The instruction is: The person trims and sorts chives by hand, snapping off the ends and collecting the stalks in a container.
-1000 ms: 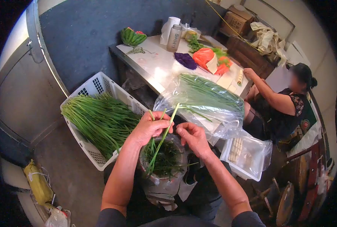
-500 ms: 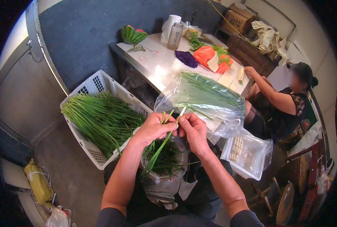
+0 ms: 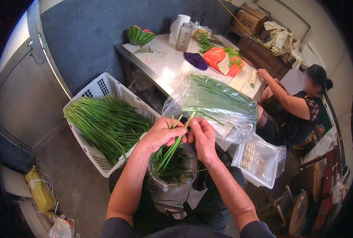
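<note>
My left hand (image 3: 164,134) is closed around a few long green chive stalks (image 3: 169,155), whose pale ends stick up above the fingers and whose green lengths hang below. Close beside it, my right hand (image 3: 203,137) pinches with thumb and curled fingers at the upper end of one stalk. Beneath both hands stands a plastic-lined bin (image 3: 193,168) holding loose green trimmings (image 3: 175,168). To the left, a big heap of chives (image 3: 105,123) fills a white slotted crate (image 3: 125,96). A clear plastic bag (image 3: 176,104) with more chives lies on the table's near edge.
On the metal table (image 3: 154,49) are a watermelon piece (image 3: 138,36), a bottle (image 3: 183,37), a purple cloth (image 3: 195,60) and an orange bag (image 3: 214,57). A white tray (image 3: 259,181) is at right. A co-worker (image 3: 295,105) sits there; wooden stools (image 3: 298,214) stand nearby.
My right thumb has lifted slightly at the stalk ends, and the upright pale stalk now tilts and looks greener. The hanging stalks have swung a little to the right.
</note>
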`<state>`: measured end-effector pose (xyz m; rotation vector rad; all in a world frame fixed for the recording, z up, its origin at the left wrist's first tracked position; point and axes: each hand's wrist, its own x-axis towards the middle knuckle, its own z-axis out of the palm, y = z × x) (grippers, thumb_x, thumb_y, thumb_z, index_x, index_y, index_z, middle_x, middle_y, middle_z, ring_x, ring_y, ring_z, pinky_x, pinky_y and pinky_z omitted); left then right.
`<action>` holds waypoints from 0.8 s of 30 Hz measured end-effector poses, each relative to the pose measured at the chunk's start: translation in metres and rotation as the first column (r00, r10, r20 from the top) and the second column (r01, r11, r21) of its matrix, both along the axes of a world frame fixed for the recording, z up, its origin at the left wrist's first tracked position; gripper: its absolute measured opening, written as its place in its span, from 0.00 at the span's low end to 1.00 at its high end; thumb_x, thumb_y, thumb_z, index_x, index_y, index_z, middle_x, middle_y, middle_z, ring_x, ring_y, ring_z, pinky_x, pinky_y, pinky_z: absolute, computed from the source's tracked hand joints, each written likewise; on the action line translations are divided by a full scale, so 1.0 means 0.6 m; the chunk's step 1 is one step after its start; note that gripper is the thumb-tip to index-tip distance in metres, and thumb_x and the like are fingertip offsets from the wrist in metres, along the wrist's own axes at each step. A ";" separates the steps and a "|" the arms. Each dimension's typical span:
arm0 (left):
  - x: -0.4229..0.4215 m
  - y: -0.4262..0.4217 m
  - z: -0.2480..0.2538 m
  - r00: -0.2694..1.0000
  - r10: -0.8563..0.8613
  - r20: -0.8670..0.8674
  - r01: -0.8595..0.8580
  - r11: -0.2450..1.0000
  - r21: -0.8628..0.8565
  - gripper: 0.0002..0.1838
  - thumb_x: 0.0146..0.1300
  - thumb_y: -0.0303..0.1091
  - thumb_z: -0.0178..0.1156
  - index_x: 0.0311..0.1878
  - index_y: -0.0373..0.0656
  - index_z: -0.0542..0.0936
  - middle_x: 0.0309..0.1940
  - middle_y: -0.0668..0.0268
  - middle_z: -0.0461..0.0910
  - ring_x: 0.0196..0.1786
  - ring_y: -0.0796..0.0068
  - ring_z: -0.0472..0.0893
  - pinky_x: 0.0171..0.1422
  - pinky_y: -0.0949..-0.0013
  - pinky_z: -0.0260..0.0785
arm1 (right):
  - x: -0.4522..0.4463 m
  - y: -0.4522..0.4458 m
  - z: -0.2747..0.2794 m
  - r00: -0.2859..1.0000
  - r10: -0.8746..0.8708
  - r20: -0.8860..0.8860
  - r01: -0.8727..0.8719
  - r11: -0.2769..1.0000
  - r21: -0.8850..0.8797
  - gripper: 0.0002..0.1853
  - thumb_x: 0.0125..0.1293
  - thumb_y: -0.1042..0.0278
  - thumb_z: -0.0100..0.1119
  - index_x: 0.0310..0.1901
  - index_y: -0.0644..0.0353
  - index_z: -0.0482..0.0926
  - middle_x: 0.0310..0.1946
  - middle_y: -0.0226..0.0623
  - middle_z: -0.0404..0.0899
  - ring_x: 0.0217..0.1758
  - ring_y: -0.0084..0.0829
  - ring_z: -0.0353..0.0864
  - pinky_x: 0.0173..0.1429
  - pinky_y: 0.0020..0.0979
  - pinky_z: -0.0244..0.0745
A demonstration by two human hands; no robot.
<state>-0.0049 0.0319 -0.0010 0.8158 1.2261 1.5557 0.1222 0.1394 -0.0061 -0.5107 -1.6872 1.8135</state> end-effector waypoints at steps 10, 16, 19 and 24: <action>-0.003 -0.001 -0.009 0.995 -0.086 -0.047 0.085 0.996 -0.029 0.11 0.65 0.35 0.61 0.31 0.38 0.82 0.23 0.68 0.81 0.15 0.88 0.68 0.18 0.80 0.54 | 0.006 -0.009 -0.003 0.997 -0.023 0.073 0.011 0.986 0.168 0.14 0.76 0.62 0.47 0.37 0.63 0.75 0.21 0.30 0.75 0.21 0.18 0.75 0.24 0.23 0.69; 0.000 -0.002 -0.005 0.989 -0.147 -0.021 0.146 0.989 -0.029 0.13 0.66 0.37 0.59 0.30 0.39 0.81 0.24 0.64 0.82 0.16 0.87 0.68 0.19 0.80 0.56 | 0.009 0.001 -0.021 0.989 -0.104 0.106 0.062 0.939 0.340 0.15 0.76 0.62 0.46 0.33 0.63 0.72 0.20 0.31 0.74 0.20 0.19 0.72 0.24 0.26 0.69; -0.001 -0.002 -0.007 0.987 -0.159 -0.020 0.158 0.987 -0.020 0.12 0.66 0.37 0.59 0.31 0.38 0.81 0.25 0.64 0.82 0.16 0.86 0.68 0.19 0.80 0.56 | 0.008 0.001 -0.022 0.986 -0.134 0.103 0.089 0.930 0.355 0.15 0.76 0.63 0.46 0.33 0.63 0.72 0.20 0.31 0.73 0.19 0.20 0.71 0.24 0.27 0.68; -0.006 -0.003 -0.003 0.985 -0.165 0.044 0.167 0.986 -0.021 0.12 0.66 0.37 0.59 0.35 0.36 0.81 0.25 0.60 0.82 0.15 0.85 0.68 0.19 0.79 0.56 | 0.009 0.008 -0.029 0.980 -0.181 0.080 0.152 0.947 0.284 0.13 0.75 0.63 0.48 0.35 0.63 0.73 0.22 0.30 0.74 0.20 0.19 0.71 0.25 0.26 0.68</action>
